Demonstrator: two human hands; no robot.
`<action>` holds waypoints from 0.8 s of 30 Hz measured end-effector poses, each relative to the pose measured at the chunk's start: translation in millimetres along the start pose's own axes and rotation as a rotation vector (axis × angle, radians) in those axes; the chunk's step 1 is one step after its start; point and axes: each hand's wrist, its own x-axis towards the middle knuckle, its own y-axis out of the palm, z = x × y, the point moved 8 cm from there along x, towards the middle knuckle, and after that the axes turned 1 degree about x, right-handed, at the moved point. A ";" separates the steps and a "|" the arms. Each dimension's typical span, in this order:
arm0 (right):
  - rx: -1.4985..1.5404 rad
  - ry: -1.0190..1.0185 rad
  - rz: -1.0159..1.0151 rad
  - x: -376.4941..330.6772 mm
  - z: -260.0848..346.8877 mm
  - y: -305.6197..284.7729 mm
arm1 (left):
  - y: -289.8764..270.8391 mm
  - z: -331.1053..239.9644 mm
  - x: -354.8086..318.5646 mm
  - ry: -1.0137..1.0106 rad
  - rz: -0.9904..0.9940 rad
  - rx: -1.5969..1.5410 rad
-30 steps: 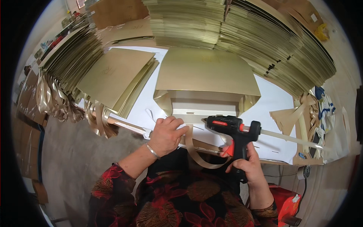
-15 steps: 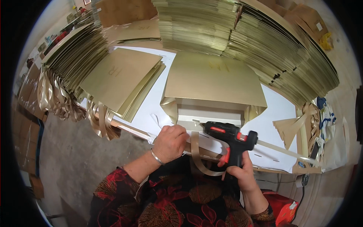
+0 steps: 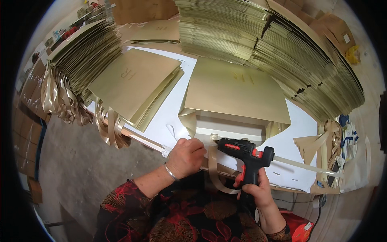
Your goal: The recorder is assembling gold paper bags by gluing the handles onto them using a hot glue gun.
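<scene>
While the left hand [image 3: 185, 158] curls at lower centre, whether pinching anything I cannot tell, the ribbon [image 3: 213, 162] lies just right of it, its length running down-frame from the gold paper bag [image 3: 238, 92] at centre. The glue gun [image 3: 242, 148], clasped by the right hand [image 3: 260, 189], points leftward at the ribbon's top; contact is unclear, the lower end hidden.

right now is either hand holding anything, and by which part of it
The right hand holds the glue gun by its handle. Whether the left hand grips anything cannot be told.
</scene>
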 end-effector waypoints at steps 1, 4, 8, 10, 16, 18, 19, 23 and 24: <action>0.054 -0.006 0.014 -0.3 2.2 2.1 | -0.1 0.8 0.4 -0.002 -0.003 0.001; 0.110 -0.122 -0.025 1.4 16.0 17.2 | -0.1 -3.7 0.4 0.056 0.000 -0.008; 0.145 -0.097 0.019 17.6 23.9 38.6 | 0.6 -7.5 -0.7 0.109 0.038 -0.054; 0.111 -0.091 0.048 29.2 17.3 40.1 | -3.9 -8.9 -0.3 0.141 -0.025 -0.079; 0.018 -0.050 0.038 48.6 9.9 50.7 | -4.5 -6.5 -1.6 0.147 -0.040 -0.119; 0.000 -0.041 0.044 49.6 7.2 49.9 | -4.4 -6.3 -1.5 0.148 -0.036 -0.120; -0.003 -0.041 0.040 47.8 7.2 48.0 | -4.5 -6.2 -2.1 0.149 -0.038 -0.123; -0.035 -0.054 -0.080 35.0 15.6 27.1 | 3.0 -3.3 -4.9 0.106 0.059 -0.140; -0.097 -0.059 -0.130 29.3 19.3 15.8 | 4.2 -2.5 -4.8 0.093 0.066 -0.132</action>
